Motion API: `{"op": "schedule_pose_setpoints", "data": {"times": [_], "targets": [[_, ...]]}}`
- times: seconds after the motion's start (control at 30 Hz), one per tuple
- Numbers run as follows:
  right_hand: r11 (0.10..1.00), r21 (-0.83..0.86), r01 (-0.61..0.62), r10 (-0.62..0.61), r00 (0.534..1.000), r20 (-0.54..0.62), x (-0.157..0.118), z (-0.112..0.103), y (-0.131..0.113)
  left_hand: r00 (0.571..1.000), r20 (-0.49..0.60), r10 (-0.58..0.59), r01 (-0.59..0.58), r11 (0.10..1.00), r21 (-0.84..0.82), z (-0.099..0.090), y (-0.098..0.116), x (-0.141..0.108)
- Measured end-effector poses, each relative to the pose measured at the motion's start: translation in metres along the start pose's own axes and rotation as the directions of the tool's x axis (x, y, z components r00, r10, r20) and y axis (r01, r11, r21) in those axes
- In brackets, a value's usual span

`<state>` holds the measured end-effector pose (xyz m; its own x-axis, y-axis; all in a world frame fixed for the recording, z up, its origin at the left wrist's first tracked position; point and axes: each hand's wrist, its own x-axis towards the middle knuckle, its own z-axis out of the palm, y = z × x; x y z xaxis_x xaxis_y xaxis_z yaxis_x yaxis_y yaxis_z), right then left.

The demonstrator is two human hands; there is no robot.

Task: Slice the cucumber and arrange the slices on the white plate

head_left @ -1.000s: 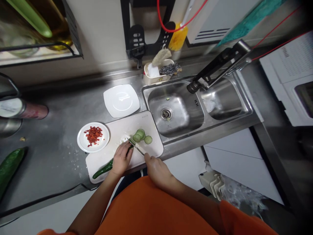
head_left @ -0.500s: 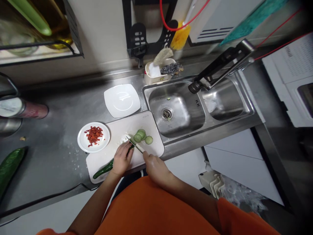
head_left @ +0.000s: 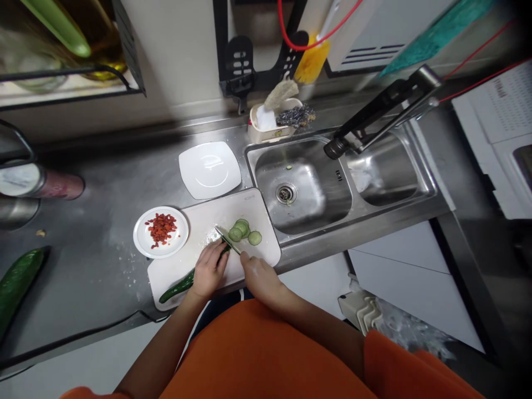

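Note:
My left hand (head_left: 210, 268) is closed over a dark green cucumber (head_left: 178, 287) lying on the white cutting board (head_left: 195, 224). Beneath my fingers part of the cucumber is hidden, and its uncut end points to the lower left. In my right hand (head_left: 258, 275) is the handle of a knife (head_left: 226, 239), whose blade lies across the cucumber's cut end, close to my left fingertips. Several pale green cucumber slices (head_left: 240, 229) rest just right of the blade, some overlapping and one apart.
Left of the board stands a small white plate (head_left: 140, 235) of red pieces; behind it is a square white plate (head_left: 210, 169). A steel sink (head_left: 305, 208) with a faucet (head_left: 366, 124) adjoins on the right. Another cucumber (head_left: 20, 281) lies far left. A scrubber holder (head_left: 270, 133) stands behind the sink.
The knife blade has tilted slightly and shifted a little at the cucumber's cut end. My left hand keeps its hold, and the slices look unchanged. The whole view has moved slightly.

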<state>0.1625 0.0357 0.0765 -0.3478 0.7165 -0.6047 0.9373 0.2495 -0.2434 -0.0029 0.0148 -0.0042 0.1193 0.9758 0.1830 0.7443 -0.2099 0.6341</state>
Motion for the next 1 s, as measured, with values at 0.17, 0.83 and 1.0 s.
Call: {"op": "schedule_pose_setpoints", "data": {"times": [0.17, 0.83, 1.0], "targets": [[1.0, -0.005, 0.001, -0.001, 1.0, -0.025, 0.007, 0.013, 0.001, 1.0, -0.008, -0.001, 0.001, 1.0, 0.001, 0.0, 0.0, 0.0], [0.991, 0.125, 0.043, -0.046, 0.999, 0.021, 0.008, -0.02, 0.039, 0.971, 0.203, -0.128, 0.098, 0.983, 0.152, -0.028, 0.004, -0.009], [0.997, 0.065, 0.044, -0.042, 0.999, -0.029, 0.003, -0.023, 0.046, 0.966, 0.198, -0.164, 0.127, 0.974, 0.188, -0.06, -0.019, -0.024]]}}
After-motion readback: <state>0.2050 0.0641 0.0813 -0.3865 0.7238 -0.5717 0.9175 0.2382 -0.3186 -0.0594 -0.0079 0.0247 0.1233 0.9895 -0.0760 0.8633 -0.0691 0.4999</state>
